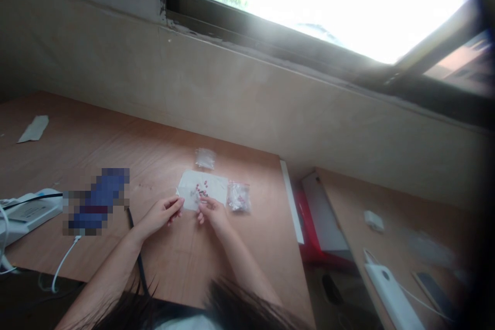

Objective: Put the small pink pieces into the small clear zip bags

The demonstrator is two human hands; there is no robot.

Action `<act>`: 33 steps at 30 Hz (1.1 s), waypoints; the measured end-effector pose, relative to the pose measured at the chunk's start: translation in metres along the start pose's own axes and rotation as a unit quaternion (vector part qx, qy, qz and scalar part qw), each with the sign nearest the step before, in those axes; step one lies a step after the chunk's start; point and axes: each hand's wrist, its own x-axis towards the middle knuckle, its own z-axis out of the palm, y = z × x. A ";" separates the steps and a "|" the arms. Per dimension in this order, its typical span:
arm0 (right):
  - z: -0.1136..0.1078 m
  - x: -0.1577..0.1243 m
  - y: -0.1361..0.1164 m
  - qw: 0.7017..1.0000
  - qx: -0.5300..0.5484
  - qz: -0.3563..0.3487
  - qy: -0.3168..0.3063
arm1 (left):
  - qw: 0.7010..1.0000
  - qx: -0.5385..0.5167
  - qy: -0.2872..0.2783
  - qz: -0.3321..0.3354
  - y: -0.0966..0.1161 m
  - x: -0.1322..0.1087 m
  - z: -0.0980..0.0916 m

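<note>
A white sheet [188, 181] lies on the wooden table with several small dark red pieces [204, 185] scattered on it. At the sheet's left edge my left hand [170, 210] is closed in a pinch; a thin whitish bit shows above its fingertips, too small to name. My right hand [212, 212] pinches over the sheet's near side, close to the red pieces, and what its fingertips hold cannot be made out. Just right of the sheet sits a clear plastic bag [238, 197] with small contents. Behind the sheet lies another small clear bag [205, 158].
Left on the table [263, 247] are a blurred-out blue object [98, 198] with a white cable [64, 260], a white power strip [34, 214], a black cable [139, 263] and a paper scrap [34, 129]. A second table [348, 201] stands right, across a gap, bearing a white power strip [390, 291].
</note>
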 end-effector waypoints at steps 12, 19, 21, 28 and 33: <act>-0.001 -0.016 -0.034 0.993 0.039 0.015 0.108 | 0.976 0.115 -0.185 0.013 0.009 -0.011 -0.023; 0.001 -0.035 -0.077 0.969 -0.133 -0.132 0.161 | 0.998 0.053 -0.001 0.039 0.028 0.012 -0.008; 0.005 -0.040 -0.076 0.969 -0.145 -0.141 0.142 | 0.995 0.052 -0.043 0.068 0.032 0.017 0.002; 0.002 -0.046 -0.062 0.974 -0.168 -0.077 0.130 | 0.994 0.043 -0.060 0.078 0.038 0.013 0.017; 0.001 -0.043 -0.056 0.977 -0.153 -0.099 0.111 | 0.994 0.074 -0.046 0.061 0.044 0.008 0.013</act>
